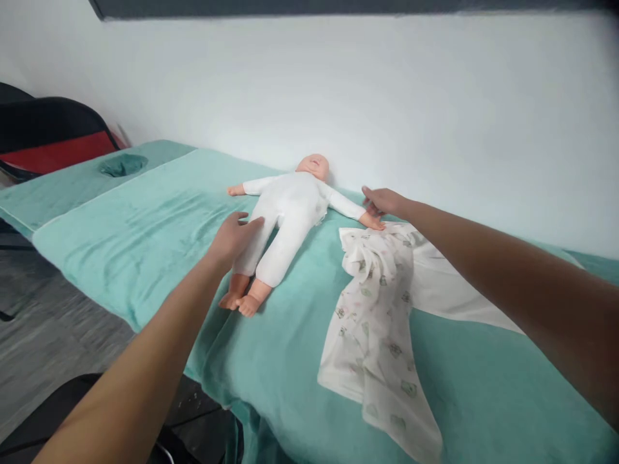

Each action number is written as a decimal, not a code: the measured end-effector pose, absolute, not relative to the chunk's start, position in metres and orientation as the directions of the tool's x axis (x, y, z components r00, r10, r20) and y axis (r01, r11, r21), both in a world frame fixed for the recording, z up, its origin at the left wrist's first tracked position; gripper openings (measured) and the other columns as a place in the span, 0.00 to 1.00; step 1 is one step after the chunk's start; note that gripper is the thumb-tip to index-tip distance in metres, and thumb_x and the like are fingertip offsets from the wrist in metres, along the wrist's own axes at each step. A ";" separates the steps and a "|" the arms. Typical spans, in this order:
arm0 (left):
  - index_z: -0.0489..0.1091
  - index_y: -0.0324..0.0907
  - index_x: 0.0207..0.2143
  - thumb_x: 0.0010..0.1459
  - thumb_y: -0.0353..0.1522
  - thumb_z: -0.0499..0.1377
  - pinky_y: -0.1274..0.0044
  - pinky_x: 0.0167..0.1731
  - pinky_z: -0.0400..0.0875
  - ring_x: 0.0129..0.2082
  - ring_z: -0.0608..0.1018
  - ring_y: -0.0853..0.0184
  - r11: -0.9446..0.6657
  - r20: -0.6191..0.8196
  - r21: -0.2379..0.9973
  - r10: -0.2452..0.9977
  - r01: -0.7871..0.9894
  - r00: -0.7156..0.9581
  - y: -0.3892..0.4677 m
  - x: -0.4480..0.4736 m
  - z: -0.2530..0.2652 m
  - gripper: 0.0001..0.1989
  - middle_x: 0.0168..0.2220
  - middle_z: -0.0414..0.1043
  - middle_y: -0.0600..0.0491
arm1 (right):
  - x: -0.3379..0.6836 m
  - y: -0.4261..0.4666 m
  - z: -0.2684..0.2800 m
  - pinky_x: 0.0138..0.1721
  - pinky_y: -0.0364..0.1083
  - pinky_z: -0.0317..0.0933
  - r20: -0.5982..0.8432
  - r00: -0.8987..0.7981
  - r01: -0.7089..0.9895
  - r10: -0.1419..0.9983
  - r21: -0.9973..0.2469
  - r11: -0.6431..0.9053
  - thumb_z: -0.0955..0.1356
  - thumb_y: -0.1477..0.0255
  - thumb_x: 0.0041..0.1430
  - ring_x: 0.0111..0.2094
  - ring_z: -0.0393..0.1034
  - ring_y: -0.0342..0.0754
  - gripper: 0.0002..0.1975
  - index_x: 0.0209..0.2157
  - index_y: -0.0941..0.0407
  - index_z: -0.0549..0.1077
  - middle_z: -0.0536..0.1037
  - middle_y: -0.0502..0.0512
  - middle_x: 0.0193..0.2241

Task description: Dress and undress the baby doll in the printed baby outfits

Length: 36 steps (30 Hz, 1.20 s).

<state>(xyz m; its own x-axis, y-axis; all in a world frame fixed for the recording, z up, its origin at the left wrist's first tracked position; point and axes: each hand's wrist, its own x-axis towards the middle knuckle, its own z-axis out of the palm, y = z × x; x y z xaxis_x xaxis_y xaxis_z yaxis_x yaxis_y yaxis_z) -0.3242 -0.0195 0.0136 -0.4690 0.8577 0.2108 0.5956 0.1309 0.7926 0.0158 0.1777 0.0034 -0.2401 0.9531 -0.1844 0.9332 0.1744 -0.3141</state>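
Note:
A baby doll [293,196] in a white bodysuit lies on its back, arms spread, its bare feet towards me. My left hand [236,238] is beside the doll's leg on the left, fingers apart; whether it touches the leg I cannot tell. Over by the doll's outstretched hand on the right is my right hand [384,201], its fingers loosely bent and apart, close to or touching the doll's wrist. Just below that, a crumpled white cloth printed with small green and pink figures [380,335] drapes towards the near edge.
Green towelling covers the massage table [159,212], which has a face hole [123,165] at its far left. A plain white cloth [449,290] lies under my right forearm. Behind the table stands a white wall [290,84]. A black and red chair [58,138] is at the left.

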 end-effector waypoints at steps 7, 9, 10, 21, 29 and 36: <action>0.71 0.41 0.48 0.60 0.45 0.56 0.70 0.53 0.69 0.51 0.76 0.58 -0.102 0.244 0.755 0.961 0.648 -0.133 -0.091 -0.204 0.018 0.20 0.51 0.75 0.46 | 0.133 0.074 0.015 0.44 0.55 0.61 -0.218 -0.198 0.980 0.956 -0.022 0.198 0.63 0.48 0.60 0.48 0.71 0.64 0.27 0.44 0.57 0.74 0.76 0.69 0.48; 0.71 0.39 0.47 0.55 0.48 0.60 0.67 0.54 0.67 0.54 0.73 0.54 -0.119 0.169 0.657 0.986 0.744 0.009 -0.103 -0.163 -0.003 0.25 0.51 0.73 0.42 | 0.143 0.047 0.021 0.45 0.55 0.62 -0.202 -0.237 0.970 0.950 0.006 0.243 0.64 0.55 0.61 0.49 0.70 0.64 0.21 0.47 0.55 0.73 0.76 0.66 0.49; 0.71 0.38 0.47 0.53 0.48 0.62 0.66 0.55 0.65 0.55 0.71 0.52 -0.126 0.147 0.588 0.988 0.799 0.048 -0.106 -0.145 -0.013 0.27 0.52 0.72 0.40 | 0.145 0.034 0.025 0.45 0.55 0.62 -0.189 -0.258 0.964 0.948 0.013 0.265 0.64 0.59 0.62 0.49 0.70 0.63 0.18 0.47 0.55 0.72 0.76 0.66 0.49; 0.70 0.44 0.39 0.61 0.29 0.56 0.60 0.62 0.57 0.67 0.58 0.57 -0.813 0.715 0.200 0.503 0.546 0.486 -0.161 -0.026 0.046 0.05 0.65 0.58 0.45 | 0.169 -0.104 0.118 0.51 0.50 0.61 0.162 -0.520 0.669 0.839 -0.533 0.518 0.64 0.66 0.59 0.46 0.71 0.52 0.13 0.42 0.53 0.76 0.80 0.51 0.43; 0.56 0.46 0.57 0.48 0.35 0.67 0.69 0.48 0.70 0.54 0.72 0.58 -0.680 0.673 0.691 0.729 0.245 0.127 -0.189 0.009 0.081 0.36 0.58 0.63 0.43 | 0.181 -0.199 0.175 0.36 0.46 0.65 0.105 -0.541 0.359 0.834 -0.868 0.342 0.70 0.61 0.55 0.36 0.72 0.49 0.15 0.41 0.54 0.79 0.80 0.53 0.37; 0.66 0.45 0.39 0.52 0.31 0.62 0.70 0.44 0.69 0.42 0.76 0.61 -0.562 0.596 0.726 0.802 0.396 0.046 -0.215 -0.012 0.095 0.12 0.40 0.74 0.54 | 0.192 -0.224 0.175 0.36 0.50 0.68 0.060 -0.464 0.462 0.884 -0.835 0.299 0.72 0.58 0.55 0.32 0.73 0.50 0.20 0.48 0.51 0.77 0.79 0.53 0.32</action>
<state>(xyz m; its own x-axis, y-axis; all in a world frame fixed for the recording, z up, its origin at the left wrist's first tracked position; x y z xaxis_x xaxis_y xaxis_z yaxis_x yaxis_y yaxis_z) -0.0117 -0.2146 0.0951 0.0456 0.8019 0.5957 0.3962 -0.5619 0.7262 0.1918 -0.2241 0.1750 -0.4638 0.8839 0.0596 0.4616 0.2986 -0.8353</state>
